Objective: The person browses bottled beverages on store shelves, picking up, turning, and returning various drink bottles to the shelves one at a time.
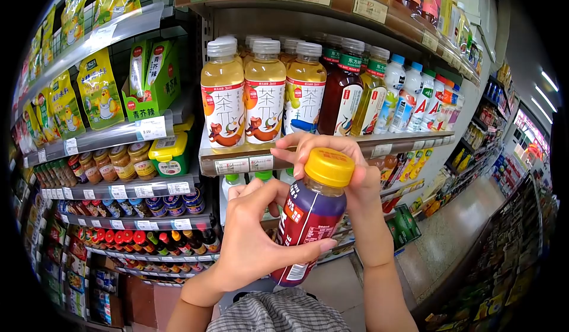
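A drink bottle [317, 213] with a yellow cap [329, 167] and a purple and red label is held tilted in front of my body. My left hand [258, 237] wraps round its lower body, thumb across the label with the barcode. Behind the neck and cap, my right hand [349, 160] grips the top, its fingers partly hidden by the cap. Just beyond my hands, tea bottles [264, 95] with white labels and clear caps stand upright on a shelf [237, 154].
Dark tea bottles [344, 89] and white-labelled bottles [409, 98] continue along the shelf to the right. At left, shelves carry yellow seasoning bags [99, 89], a green box [153, 74] and jars [121, 163]. A green crate [404, 226] sits low beside the tiled aisle [456, 219].
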`<state>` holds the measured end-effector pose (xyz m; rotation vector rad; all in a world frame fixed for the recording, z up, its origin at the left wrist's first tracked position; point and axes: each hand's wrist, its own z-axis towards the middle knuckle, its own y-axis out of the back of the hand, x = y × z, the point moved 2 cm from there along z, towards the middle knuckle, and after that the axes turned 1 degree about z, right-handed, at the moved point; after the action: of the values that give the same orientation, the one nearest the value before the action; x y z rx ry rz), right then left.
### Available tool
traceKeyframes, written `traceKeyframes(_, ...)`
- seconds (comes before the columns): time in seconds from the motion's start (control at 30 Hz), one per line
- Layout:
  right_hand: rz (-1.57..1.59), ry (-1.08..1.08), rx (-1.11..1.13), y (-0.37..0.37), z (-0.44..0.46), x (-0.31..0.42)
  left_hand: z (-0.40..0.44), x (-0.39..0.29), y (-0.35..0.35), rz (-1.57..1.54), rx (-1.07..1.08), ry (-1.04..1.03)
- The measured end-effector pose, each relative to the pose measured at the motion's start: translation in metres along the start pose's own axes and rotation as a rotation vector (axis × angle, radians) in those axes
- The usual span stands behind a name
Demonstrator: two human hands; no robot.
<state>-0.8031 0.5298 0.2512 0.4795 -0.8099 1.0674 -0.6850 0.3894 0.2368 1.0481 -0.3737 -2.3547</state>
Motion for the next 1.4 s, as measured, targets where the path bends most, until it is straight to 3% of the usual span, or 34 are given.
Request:
traceKeyframes(0.93,0.076,-0.053,-0.020,0.002,-0.003,-0.007,0.001,0.006,-0.003,-0.008,0.033,0.029)
traceKeyframes(1.03,-0.004,0.021,-0.053,0.005,-0.002,-0.008,0.003,0.009,-0.003,-0.019,0.027,0.005)
traceKeyframes(1.13,-0.018,-0.023,-0.248,-0.003,-0.003,0.000,0.004,0.015,-0.005,-0.114,-0.006,0.005)
traceKeyframes(1.17,-0.004,0.071,-0.150,0.006,-0.003,-0.002,0.004,0.020,-0.006,-0.172,-0.007,0.036)
traceKeyframes(1.4,-0.036,-0.007,-0.361,0.010,0.008,0.013,0.003,0.041,-0.020,-0.406,0.123,0.136)
